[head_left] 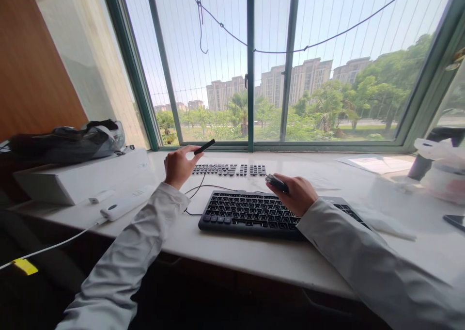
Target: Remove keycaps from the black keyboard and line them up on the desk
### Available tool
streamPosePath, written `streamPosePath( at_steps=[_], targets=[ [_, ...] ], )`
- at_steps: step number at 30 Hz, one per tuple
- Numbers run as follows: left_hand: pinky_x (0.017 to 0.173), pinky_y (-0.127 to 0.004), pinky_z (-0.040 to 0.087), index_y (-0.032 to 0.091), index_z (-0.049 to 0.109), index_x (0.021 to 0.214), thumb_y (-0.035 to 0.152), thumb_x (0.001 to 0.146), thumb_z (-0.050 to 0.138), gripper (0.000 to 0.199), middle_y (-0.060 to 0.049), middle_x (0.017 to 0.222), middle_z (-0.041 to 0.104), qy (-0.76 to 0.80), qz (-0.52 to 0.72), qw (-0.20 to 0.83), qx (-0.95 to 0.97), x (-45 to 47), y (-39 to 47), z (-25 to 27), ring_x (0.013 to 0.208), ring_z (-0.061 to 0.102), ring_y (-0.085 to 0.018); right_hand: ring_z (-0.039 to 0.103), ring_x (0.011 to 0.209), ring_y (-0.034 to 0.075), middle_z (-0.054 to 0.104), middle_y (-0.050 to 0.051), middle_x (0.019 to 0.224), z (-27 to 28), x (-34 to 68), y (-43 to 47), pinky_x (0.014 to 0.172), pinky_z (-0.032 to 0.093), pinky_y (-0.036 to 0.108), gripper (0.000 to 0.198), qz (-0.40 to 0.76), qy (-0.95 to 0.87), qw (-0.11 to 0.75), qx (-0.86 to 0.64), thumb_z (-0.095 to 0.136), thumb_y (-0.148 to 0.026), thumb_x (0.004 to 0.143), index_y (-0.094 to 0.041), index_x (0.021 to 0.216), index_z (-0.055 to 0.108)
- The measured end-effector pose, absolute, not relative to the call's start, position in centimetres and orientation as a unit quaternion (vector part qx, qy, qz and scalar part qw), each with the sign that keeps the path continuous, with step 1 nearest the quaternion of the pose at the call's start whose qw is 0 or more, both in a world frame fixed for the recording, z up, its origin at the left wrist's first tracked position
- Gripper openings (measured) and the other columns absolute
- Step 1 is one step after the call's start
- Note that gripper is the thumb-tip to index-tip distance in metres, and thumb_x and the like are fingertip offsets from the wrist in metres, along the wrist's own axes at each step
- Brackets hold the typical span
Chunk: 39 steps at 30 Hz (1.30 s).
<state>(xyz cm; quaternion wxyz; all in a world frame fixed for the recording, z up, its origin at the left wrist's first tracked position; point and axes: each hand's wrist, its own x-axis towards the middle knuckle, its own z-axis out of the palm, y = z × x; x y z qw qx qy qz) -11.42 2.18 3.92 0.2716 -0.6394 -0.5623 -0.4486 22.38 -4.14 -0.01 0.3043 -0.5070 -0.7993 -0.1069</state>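
My left hand [179, 166] is raised above the table, pinching one end of a long black keycap [205, 147], shaped like a space bar. In my right hand [298, 192] is a dark hand tool [277, 183] with a pale metal tip pointing left; its exact kind I cannot make out. This hand hovers over the right part of a black keyboard [247, 230]. Most of the keyboard shows bare switches, with several keycaps [217, 219] sitting at its front left corner. Behind it, loose black keycaps [232, 169] lie in rows matching a keyboard layout.
On the left are a white power strip [125, 205] with a cable and a white box [85, 177] bearing a dark bag [69, 143]. A thin black cable [198, 188] runs behind the keyboard. Papers [376, 163] and a plastic bag [445, 175] lie right. A window borders the back.
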Motion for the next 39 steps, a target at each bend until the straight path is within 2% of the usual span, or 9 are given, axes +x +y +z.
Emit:
streamPosePath(
  at_steps=[2,4,11,17,21,27,39],
  targets=[
    [0.075,-0.032,0.047,0.030,0.071,0.107,0.052,0.083,0.060,0.034,-0.002,0.100,0.073,-0.627,-0.394,0.254,-0.622,-13.0,3.4,3.9,0.089,0.066,-0.024,0.064,0.065,0.021,0.070,0.003,0.072,-0.1,22.5,-4.0,0.058,0.033,0.028,0.038,-0.117,-0.802,0.289,-0.509,0.040,-0.054,0.091,-0.027,0.092,0.066],
    [0.075,-0.033,0.047,0.031,0.071,0.106,0.052,0.079,0.063,0.035,-0.003,0.102,0.073,-0.674,-0.320,0.226,-0.626,-14.2,4.8,3.8,0.094,0.065,-0.026,0.064,0.065,0.021,0.071,0.004,0.073,-0.1,22.7,-3.7,0.058,0.032,0.028,0.036,-0.119,-0.801,0.286,-0.512,0.041,-0.052,0.091,-0.027,0.093,0.066],
    [0.082,-0.031,0.046,0.029,0.075,0.094,0.044,0.067,0.073,0.030,0.000,0.098,0.074,-0.724,-0.127,0.137,-0.664,-15.5,9.3,4.2,0.095,0.063,-0.024,0.063,0.065,0.020,0.070,0.005,0.071,0.0,23.3,-3.4,0.058,0.031,0.028,0.040,-0.117,-0.780,0.301,-0.536,0.040,-0.054,0.090,-0.024,0.085,0.066],
    [0.086,-0.034,0.046,0.029,0.074,0.101,0.039,0.072,0.069,0.031,-0.006,0.105,0.072,-0.712,-0.119,0.177,-0.669,-15.0,11.7,1.6,0.097,0.063,-0.027,0.063,0.066,0.021,0.071,0.004,0.074,-0.1,23.1,-3.6,0.056,0.028,0.028,0.029,-0.141,-0.773,0.279,-0.553,0.046,-0.046,0.087,-0.025,0.084,0.066],
    [0.088,-0.033,0.045,0.030,0.074,0.100,0.037,0.076,0.066,0.027,-0.005,0.109,0.070,-0.689,-0.115,0.183,-0.692,-14.9,12.3,-0.2,0.102,0.062,-0.027,0.062,0.066,0.020,0.071,0.003,0.074,-0.1,23.0,-3.7,0.056,0.028,0.028,0.029,-0.143,-0.769,0.277,-0.558,0.046,-0.045,0.087,-0.026,0.085,0.068],
    [0.086,-0.031,0.045,0.032,0.073,0.101,0.041,0.075,0.067,0.028,-0.004,0.110,0.070,-0.689,-0.105,0.159,-0.700,-15.2,13.1,-1.6,0.100,0.063,-0.025,0.063,0.067,0.021,0.072,0.004,0.076,-0.2,22.9,-3.5,0.056,0.028,0.028,0.027,-0.140,-0.777,0.232,-0.568,0.047,-0.041,0.087,-0.027,0.088,0.070],
    [0.090,-0.032,0.045,0.029,0.072,0.107,0.031,0.075,0.065,0.032,-0.008,0.115,0.069,-0.699,-0.093,0.135,-0.697,-15.5,13.4,-2.6,0.105,0.062,-0.026,0.063,0.068,0.020,0.070,0.004,0.073,-0.7,22.8,-3.2,0.056,0.027,0.027,0.023,-0.135,-0.785,0.186,-0.576,0.049,-0.038,0.085,-0.026,0.081,0.068]
  ],
)
